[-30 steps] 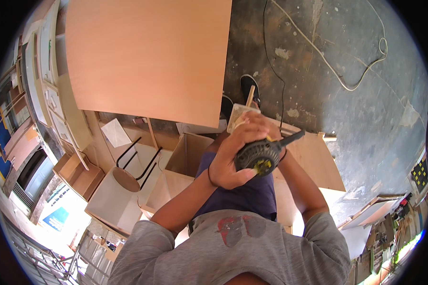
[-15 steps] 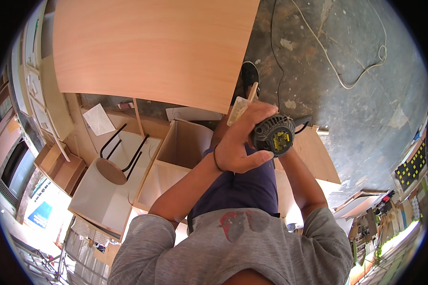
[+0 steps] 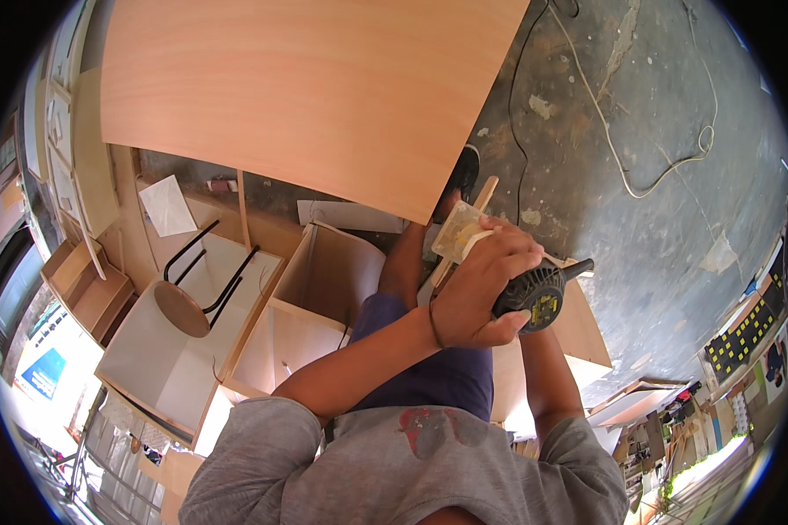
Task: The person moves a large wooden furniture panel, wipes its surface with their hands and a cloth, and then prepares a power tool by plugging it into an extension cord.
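Note:
My left hand (image 3: 477,302) wraps round a black trim router (image 3: 543,302) with a yellow label on its end. The router lies tilted, its cord end pointing right. Its clear base plate (image 3: 455,229) sticks out past my fingers, toward the far side. Against the plate runs a narrow wooden strip (image 3: 490,191); whether the two touch, I cannot make out. My right forearm (image 3: 547,376) reaches up to the router from below. The right hand itself is hidden behind the tool, so its fingers do not show.
A large wood-faced panel (image 3: 306,96) spans the far left. Cabinet boxes (image 3: 337,271) stand left of my legs, with a black-legged round stool (image 3: 181,308) lying on one. Black and white cords (image 3: 608,144) trail over the concrete floor (image 3: 665,227). A board (image 3: 587,337) lies at right.
The router and my left hand have moved to the right and a little nearer. More of the clear base plate and wooden strip shows. The whole view has also shifted slightly.

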Demonstrator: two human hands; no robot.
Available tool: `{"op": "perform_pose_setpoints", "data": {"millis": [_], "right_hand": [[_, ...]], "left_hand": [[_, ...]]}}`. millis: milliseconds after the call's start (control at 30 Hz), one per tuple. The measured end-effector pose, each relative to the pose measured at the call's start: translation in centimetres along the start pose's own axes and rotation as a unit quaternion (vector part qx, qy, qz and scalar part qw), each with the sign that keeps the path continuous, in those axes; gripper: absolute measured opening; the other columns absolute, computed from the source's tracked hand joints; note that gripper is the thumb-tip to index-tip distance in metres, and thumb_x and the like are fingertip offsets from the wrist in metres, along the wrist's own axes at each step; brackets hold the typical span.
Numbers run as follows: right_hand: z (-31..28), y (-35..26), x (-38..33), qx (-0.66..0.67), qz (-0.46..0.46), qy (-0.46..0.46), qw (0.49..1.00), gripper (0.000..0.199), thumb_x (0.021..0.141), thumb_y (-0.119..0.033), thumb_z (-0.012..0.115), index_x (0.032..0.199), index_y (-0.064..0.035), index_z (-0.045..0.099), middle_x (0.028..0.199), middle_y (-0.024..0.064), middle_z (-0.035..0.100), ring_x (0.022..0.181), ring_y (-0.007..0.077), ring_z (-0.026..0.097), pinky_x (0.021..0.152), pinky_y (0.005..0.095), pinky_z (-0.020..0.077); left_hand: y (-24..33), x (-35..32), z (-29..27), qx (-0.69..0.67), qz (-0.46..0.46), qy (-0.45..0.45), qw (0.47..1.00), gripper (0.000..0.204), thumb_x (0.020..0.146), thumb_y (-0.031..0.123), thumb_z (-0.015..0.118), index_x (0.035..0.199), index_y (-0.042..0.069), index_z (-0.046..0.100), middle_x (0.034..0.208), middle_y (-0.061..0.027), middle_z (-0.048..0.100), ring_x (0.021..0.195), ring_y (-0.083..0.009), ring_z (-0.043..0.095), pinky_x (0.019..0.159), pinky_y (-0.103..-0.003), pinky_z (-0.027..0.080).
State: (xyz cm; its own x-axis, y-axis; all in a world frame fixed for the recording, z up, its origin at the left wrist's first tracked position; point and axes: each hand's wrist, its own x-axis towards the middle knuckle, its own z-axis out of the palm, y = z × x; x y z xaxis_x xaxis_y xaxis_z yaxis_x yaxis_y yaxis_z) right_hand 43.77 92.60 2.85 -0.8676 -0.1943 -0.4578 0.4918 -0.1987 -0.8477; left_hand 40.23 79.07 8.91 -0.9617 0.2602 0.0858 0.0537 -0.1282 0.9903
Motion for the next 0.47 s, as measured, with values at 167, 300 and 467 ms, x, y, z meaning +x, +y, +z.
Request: {"op": "perform_pose_setpoints", "data": {"millis": [167,300,467], "right_hand": [[-0.7,-0.6,0.7,-0.270,0.011,-0.016,0.963,0.029,0.085,-0.013,0.058,0.111,-0.0007,0.052,0.116,0.0120,0.056,0.103,0.0237,0.057,0.089,0.0318,0.0447],[-0.9,0.9,1.9,-0.171,-0.148,-0.028,0.974,0.030,0.083,-0.010,0.058,0.110,-0.0009,0.050,0.118,0.0187,0.053,0.108,0.0332,0.055,0.092,0.0360,0.0433],[-1.3,5.5,3.0,-0.122,-0.209,-0.021,0.970,0.048,0.078,-0.012,0.066,0.120,-0.0089,0.043,0.130,0.0182,0.045,0.117,0.0372,0.046,0.100,0.0401,0.0350]], "left_hand": [[-0.3,0.4,-2.1,0.017,0.006,-0.064,0.998,0.064,0.069,0.027,0.068,0.122,0.005,0.040,0.119,-0.0232,0.046,0.111,-0.0389,0.046,0.098,-0.048,0.033],[-1.8,-0.6,-1.9,0.048,0.015,-0.079,0.996,0.079,0.054,0.018,0.082,0.120,0.010,0.039,0.121,-0.0219,0.046,0.112,-0.0396,0.048,0.098,-0.051,0.033],[-2.4,-1.2,-2.9,0.096,0.018,-0.117,0.988,0.079,0.062,0.015,0.081,0.124,0.014,0.034,0.125,-0.0247,0.046,0.112,-0.0384,0.051,0.101,-0.054,0.032]]}}
